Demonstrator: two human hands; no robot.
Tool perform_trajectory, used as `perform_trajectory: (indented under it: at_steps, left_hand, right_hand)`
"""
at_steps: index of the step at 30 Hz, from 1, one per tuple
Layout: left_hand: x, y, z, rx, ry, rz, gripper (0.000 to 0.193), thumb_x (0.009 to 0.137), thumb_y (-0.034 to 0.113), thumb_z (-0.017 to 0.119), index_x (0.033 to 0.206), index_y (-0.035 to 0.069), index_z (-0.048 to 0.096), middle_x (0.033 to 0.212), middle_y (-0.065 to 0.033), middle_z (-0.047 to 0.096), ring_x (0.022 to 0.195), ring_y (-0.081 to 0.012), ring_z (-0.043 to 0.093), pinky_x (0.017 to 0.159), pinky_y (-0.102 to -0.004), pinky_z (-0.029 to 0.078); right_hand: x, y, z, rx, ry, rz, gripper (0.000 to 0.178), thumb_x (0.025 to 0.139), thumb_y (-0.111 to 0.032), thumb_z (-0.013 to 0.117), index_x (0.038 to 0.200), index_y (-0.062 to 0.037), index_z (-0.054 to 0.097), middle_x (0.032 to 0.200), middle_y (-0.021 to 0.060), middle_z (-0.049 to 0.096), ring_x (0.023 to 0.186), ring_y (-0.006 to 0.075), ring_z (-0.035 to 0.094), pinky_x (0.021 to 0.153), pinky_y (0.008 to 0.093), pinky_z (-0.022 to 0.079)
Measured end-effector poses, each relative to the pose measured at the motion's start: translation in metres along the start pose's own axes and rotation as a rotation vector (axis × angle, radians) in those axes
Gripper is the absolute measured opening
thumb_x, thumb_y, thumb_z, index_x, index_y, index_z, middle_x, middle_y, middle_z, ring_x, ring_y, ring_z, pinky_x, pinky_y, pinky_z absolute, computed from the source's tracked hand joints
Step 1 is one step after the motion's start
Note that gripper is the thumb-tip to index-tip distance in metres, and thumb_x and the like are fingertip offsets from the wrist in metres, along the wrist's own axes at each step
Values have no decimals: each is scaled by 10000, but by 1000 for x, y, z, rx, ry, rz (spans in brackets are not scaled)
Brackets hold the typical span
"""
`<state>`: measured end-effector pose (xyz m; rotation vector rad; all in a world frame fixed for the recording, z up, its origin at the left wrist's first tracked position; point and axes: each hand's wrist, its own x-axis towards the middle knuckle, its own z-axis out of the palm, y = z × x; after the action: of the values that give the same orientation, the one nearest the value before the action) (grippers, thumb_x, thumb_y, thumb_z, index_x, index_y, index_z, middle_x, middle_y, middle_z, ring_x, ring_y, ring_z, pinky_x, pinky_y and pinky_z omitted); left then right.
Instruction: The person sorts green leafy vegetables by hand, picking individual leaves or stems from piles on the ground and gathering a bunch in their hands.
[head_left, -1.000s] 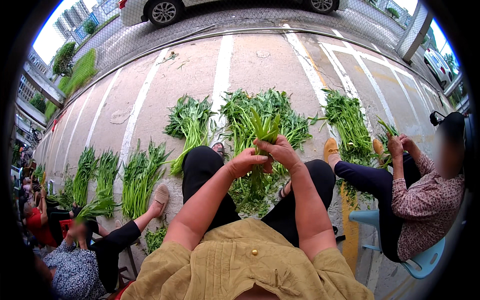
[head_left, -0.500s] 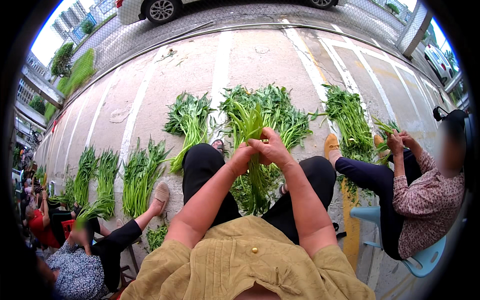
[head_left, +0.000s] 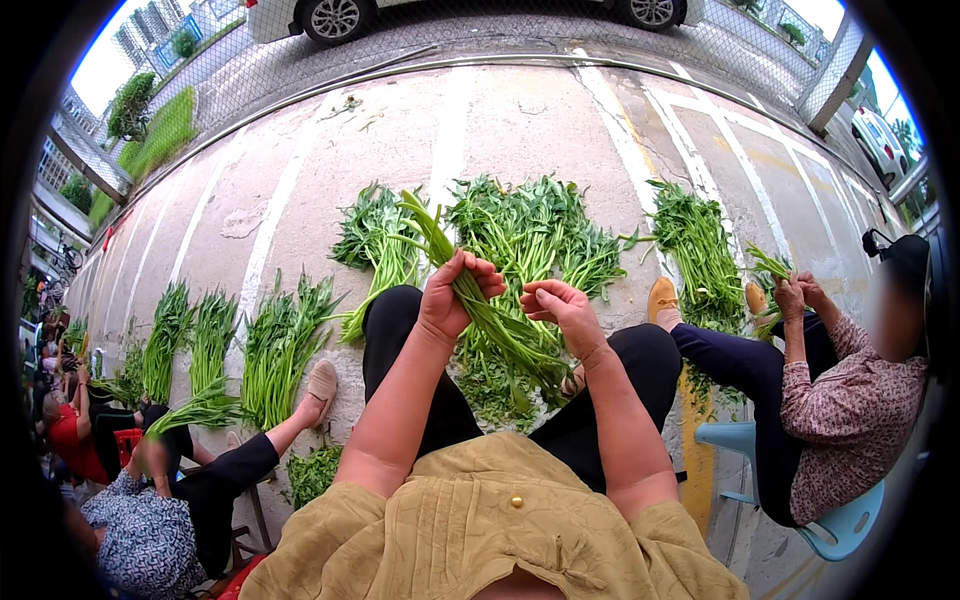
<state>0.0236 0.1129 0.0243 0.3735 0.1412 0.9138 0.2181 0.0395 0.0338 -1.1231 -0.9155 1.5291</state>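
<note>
My left hand (head_left: 452, 296) is closed around a bunch of water spinach (head_left: 502, 332), long green stems with narrow leaves. The bunch slants across my lap, pale stem ends up at the left, leaves down toward my right knee. Just right of it, apart from the stems, my right hand (head_left: 568, 318) has bent fingers and the thumb pressed against them. Whether something small sits in that pinch cannot be made out. Loose leaves (head_left: 500, 400) lie on the ground between my feet, partly hidden by the bunch.
Ahead lie a wide pile of water spinach (head_left: 540, 225) and a smaller heap (head_left: 378, 235). More heaps line the left (head_left: 285, 350) and right (head_left: 692, 240). A person on a blue stool (head_left: 850, 520) handles stems at right; others sit at left. A mesh fence (head_left: 500, 45) stands beyond.
My hands have parted: the left carried the bunch left and tilted it from upright to slanting. My right hand came off the stems and moved right.
</note>
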Motion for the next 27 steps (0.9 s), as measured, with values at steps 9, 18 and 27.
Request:
perform_trajectory:
  at_steps: [9,18,27]
  left_hand:
    - [-1,-4,2,-8,-31,-3,264,901,290,445,826,57,546,883,-141,616,842,-307,615,790,-451,491]
    - [3,-12,0,64,66,-28,258,892,298,467,805,65,536,802,-107,606,776,-276,612,762,-462,493]
    - [3,-15,-4,25,276,-21,239,889,279,483,759,83,522,718,-82,578,676,-241,584,734,-483,490]
  right_hand:
    - [-17,-7,19,-231,-90,-130,210,808,-152,614,960,-8,611,889,24,603,784,78,553,705,213,440]
    - [-11,1,10,-103,-79,-30,81,803,-115,598,793,-35,591,720,-25,569,682,42,507,643,181,405]
    - [-6,9,1,225,-98,190,251,872,-256,516,747,-46,569,733,24,581,657,108,531,631,226,424]
